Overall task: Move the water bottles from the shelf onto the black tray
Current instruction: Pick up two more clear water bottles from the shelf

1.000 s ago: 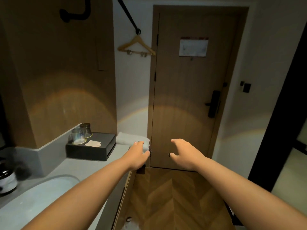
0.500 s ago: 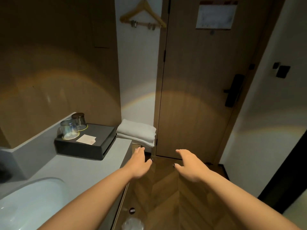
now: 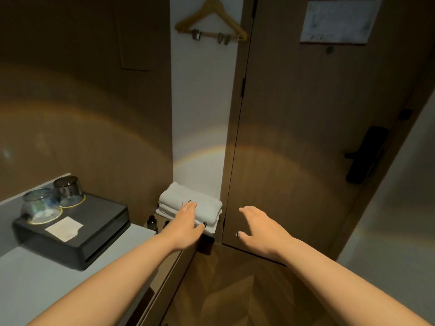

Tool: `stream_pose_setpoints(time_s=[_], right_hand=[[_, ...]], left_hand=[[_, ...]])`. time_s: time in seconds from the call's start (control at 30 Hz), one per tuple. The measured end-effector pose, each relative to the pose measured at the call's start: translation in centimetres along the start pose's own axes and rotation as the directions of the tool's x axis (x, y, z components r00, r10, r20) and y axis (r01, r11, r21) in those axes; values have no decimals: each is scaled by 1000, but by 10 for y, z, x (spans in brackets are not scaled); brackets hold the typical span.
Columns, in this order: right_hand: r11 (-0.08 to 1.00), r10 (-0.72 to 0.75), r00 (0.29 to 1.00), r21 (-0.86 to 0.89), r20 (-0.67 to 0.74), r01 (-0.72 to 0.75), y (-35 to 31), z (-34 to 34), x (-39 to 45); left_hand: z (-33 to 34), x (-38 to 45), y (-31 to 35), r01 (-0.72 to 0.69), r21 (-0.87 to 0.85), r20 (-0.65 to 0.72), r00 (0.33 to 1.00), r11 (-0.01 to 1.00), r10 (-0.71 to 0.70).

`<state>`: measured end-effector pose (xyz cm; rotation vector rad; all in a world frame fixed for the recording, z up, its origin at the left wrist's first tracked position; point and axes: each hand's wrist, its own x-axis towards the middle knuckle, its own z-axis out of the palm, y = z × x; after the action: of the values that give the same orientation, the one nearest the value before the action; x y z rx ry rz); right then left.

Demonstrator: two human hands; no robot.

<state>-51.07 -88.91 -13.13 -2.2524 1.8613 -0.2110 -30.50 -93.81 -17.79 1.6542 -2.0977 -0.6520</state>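
Neither hand holds anything: left hand (image 3: 188,228) reaches forward with fingers straight and loosely spread, in front of the towels; right hand (image 3: 260,229) likewise spread, thumb out, in the air before the door.

Small dark-capped water bottles (image 3: 152,221) stand on a low shelf below and beyond the counter edge, just left of the left wrist; two caps visible, the second (image 3: 166,224) half hidden by the arm. More may sit out of sight.

Black rectangular tray (image 3: 103,234) rests on the pale grey counter (image 3: 35,285), well left of the bottles.

Risks, as judged:
- Shelf is dim and tucked under the counter lip; a blind reach could knock a bottle over.
- Tray already carries two upturned clear glass tumblers (image 3: 41,205) (image 3: 67,191) and one white paper card (image 3: 64,228); a bottle set down carelessly could strike glass.

Also seen: one stack of folded white towels (image 3: 204,205), one wooden hanger (image 3: 210,22), one brown wooden door (image 3: 306,137).
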Motion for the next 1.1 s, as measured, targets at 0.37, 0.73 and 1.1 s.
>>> stream_pose_setpoints(time_s=[0.37,0.73,1.1], right_hand=[[990,-124,988,-59,90,130,47,12,87],[972,-211,955,-62,207,228,50,46,240],[916,-401,893,71,205,395,19,135,439]], left_hand=[[21,85,-19,124,17,-12,992,992,-124],[27,194,-124,289,-74,-11,957,954,-291],[33,331,-255,573,-278,-21,799,771,-602]])
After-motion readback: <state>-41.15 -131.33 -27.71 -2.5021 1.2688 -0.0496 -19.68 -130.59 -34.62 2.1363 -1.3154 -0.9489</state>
